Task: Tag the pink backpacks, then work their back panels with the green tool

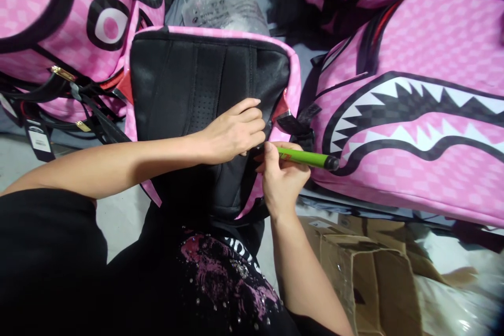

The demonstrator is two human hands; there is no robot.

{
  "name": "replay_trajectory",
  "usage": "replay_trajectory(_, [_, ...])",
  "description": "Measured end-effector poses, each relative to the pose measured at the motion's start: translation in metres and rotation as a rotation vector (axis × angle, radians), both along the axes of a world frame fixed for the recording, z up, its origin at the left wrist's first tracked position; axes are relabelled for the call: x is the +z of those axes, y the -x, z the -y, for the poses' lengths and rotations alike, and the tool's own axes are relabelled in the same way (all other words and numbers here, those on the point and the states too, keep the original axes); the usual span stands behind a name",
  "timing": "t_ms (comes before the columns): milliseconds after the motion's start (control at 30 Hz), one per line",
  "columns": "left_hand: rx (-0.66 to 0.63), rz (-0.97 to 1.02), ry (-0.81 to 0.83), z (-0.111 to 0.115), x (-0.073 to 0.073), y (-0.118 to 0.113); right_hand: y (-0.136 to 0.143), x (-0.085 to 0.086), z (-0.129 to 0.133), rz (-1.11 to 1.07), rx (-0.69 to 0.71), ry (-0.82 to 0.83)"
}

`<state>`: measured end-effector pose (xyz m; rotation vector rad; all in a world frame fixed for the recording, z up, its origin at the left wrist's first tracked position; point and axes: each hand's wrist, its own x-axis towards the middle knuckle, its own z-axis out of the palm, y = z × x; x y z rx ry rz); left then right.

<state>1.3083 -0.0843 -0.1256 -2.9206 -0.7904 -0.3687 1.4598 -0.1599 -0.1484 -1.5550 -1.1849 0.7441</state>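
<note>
A pink checked backpack (165,84) lies in front of me with its black padded back facing up. My left hand (235,132) is on the right part of that back, its fingers bent and gripping the black fabric near a strap. My right hand (284,181) is closed around a green marker (305,157) at the backpack's right edge. The marker's black end points right, away from the bag. Its other end is hidden by my fingers, close to my left fingertips.
Pink backpacks with printed eyes (100,21) stand at left. Another backpack with a shark mouth (425,110) lies at right, with more behind it. A clear plastic bag (228,10) lies on the grey cloth. Below right is an open cardboard box (378,278) beside plastic wrapping.
</note>
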Motion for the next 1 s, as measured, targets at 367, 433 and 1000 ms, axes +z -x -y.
replay_trajectory(367, [0.0, -0.017, -0.032, 0.001, 0.0, 0.001, -0.001, 0.001, 0.0, 0.007, 0.031, 0.003])
replay_trajectory(433, [-0.008, -0.024, -0.049, 0.003, 0.0, 0.001, -0.001, 0.001, 0.0, 0.021, 0.034, -0.009])
replay_trajectory(1000, [-0.046, -0.29, -0.271, 0.023, 0.053, 0.011, -0.001, -0.036, 0.045, -0.313, 0.009, -0.139])
